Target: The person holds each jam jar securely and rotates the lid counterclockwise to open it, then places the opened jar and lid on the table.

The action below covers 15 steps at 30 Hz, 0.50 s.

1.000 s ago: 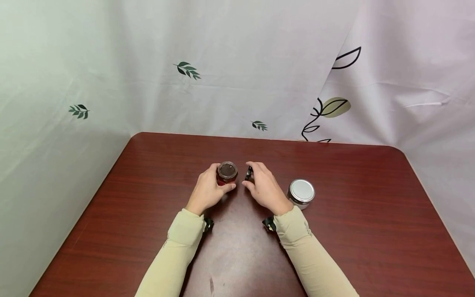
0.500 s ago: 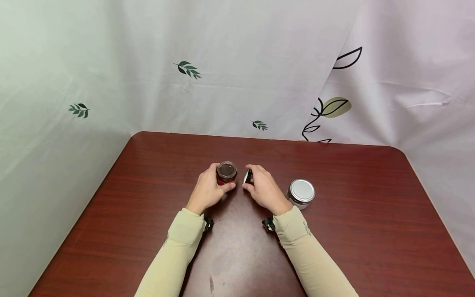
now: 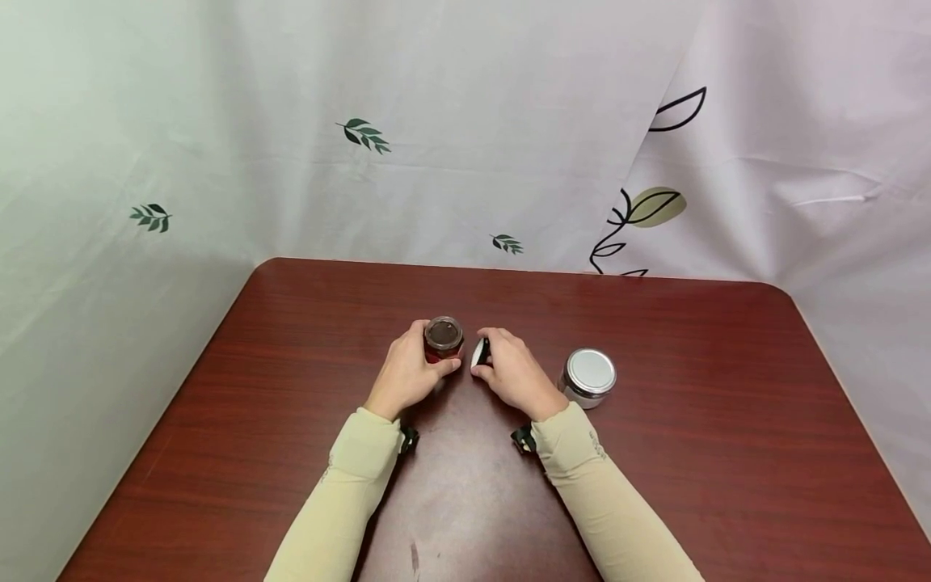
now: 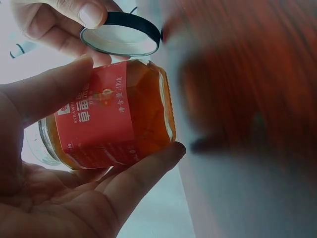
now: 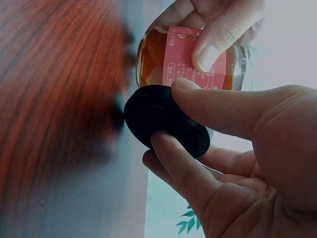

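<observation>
My left hand [image 3: 410, 368] grips a glass jam jar [image 3: 444, 343], upright and uncapped. The left wrist view shows the jar's red strawberry label [image 4: 96, 119] and amber contents, with the thumb on one side and fingers on the other. To its right, my right hand [image 3: 515, 372] pinches a black jar lid [image 3: 481, 353] by the rim, tilted on edge. The lid's white inner face shows towards the jar; its black top [image 5: 166, 119] shows in the right wrist view. A small gap separates lid and jar in the head view. The fingers partly hide both.
A second jar with a silver lid [image 3: 591, 370] stands just right of my right wrist. The reddish-brown wooden table [image 3: 698, 453] reaches back to a pale curtain [image 3: 436, 162] with leaf prints.
My right hand has shifted slightly left and towards me, turning the lid so more of its white inside shows. My left hand and the jam jar have barely moved.
</observation>
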### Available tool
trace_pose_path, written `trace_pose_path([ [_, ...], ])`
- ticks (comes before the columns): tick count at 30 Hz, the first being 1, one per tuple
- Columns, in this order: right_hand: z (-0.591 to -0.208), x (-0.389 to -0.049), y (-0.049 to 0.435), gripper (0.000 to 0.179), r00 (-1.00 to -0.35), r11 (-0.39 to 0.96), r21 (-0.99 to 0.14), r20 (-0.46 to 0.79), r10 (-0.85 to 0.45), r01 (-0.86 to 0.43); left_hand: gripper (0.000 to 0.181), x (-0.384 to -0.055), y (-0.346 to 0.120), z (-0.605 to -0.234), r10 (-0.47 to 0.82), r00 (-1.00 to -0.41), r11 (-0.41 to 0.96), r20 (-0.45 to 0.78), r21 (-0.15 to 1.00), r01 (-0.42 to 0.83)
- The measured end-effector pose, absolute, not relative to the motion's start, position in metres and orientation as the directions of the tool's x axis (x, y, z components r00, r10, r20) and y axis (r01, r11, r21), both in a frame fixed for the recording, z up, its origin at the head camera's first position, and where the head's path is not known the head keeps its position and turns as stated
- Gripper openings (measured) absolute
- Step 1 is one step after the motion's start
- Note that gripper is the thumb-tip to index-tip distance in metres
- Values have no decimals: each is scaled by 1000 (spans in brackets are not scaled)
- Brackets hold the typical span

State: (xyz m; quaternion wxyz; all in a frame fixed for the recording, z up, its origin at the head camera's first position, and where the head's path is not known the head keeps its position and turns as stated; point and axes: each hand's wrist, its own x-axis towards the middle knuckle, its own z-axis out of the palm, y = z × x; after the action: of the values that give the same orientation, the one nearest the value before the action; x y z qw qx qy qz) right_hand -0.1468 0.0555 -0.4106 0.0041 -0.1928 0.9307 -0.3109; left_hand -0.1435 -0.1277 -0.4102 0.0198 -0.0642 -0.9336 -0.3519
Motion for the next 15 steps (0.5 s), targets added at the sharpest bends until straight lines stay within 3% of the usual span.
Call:
trace_pose_path([
  [15,-412,-150,56,53,-929,755,-557,91,-359,-346,67,-143,-128,-412,102,-993,748,65,653,120],
])
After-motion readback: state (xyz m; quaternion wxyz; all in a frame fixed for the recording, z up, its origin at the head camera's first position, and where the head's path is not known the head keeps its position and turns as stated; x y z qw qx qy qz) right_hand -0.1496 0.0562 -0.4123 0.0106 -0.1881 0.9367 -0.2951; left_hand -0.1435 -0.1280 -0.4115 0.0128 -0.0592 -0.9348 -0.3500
